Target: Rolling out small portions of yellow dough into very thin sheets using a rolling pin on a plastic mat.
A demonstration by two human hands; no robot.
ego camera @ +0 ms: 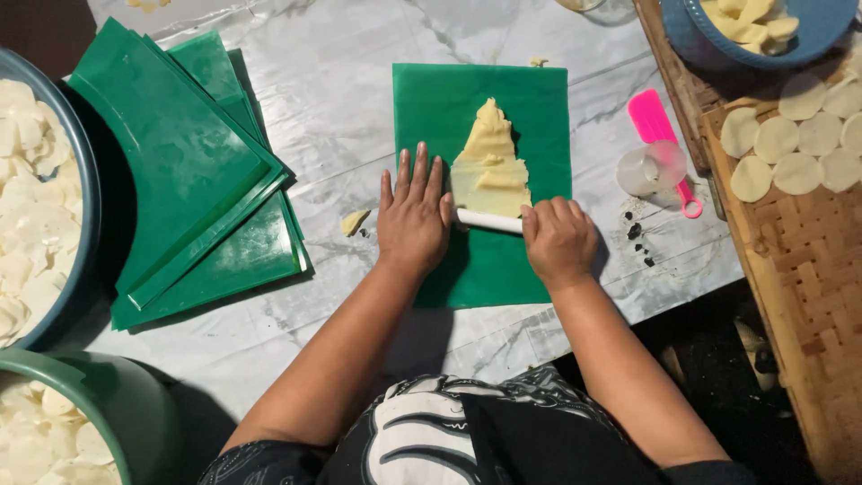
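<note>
Right, I'm watching both hands press on a white rolling pin (489,220) lying across the green sheet (539,108). My left hand (413,216) lies flat, fingers spread wide, over the pin's left end; my right hand (558,241) is curled shut around its right end. The pale yellow dough (489,166) sits just beyond the pin, touching it at its near edge and tapering away to a point. My worry: the dough looks uneven and folded on itself, so heavy pressure could tear it or stick it to the pin. The sheet could also slide on the wrinkled white table cover (341,99). The pink scraper (654,121) and clear cup (651,169) stand near my right hand.
</note>
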